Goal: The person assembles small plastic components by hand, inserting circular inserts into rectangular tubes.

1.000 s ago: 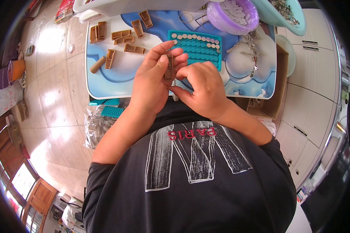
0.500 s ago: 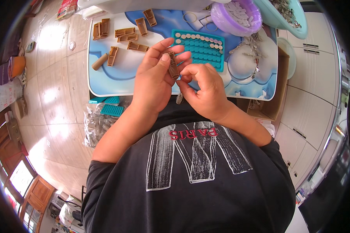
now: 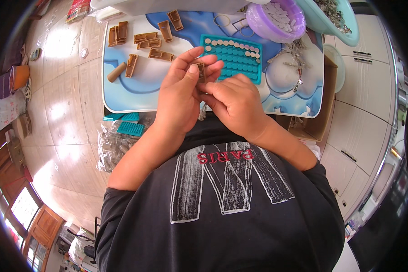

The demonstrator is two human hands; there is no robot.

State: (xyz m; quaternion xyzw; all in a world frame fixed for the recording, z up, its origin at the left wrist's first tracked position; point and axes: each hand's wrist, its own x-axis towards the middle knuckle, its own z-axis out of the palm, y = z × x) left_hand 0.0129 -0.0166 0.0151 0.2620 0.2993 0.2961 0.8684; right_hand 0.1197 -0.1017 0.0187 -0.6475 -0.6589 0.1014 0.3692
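Note:
A small brown plastic casing (image 3: 201, 72) lies in my left hand (image 3: 174, 95), held under the thumb, with the other fingers curled up behind it. My right hand (image 3: 240, 102) is at the casing's lower end. Its thumb and forefinger are pressed together there, and whatever they pinch is hidden. Below the fingertips hangs a thin, silvery-clear strand (image 3: 202, 112); I cannot make out where it is attached. Just beyond the hands sits a teal tray (image 3: 258, 76) of round cups, with white discs (image 3: 231, 43) along its far row and a few at the sides.
Several more brown casings (image 3: 160, 54) and a brown cylinder (image 3: 117, 72) lie on the left of the blue-and-white table (image 3: 145, 97). At the back right are a purple basin (image 3: 257, 31) of white pieces and a pale teal basin (image 3: 352, 38) of metal parts. Wired parts (image 3: 297, 56) lie near the right edge.
My right hand has shifted slightly left, closer against the casing's lower end and covering more of it. The silvery strand has swung left and shows more below the fingers.

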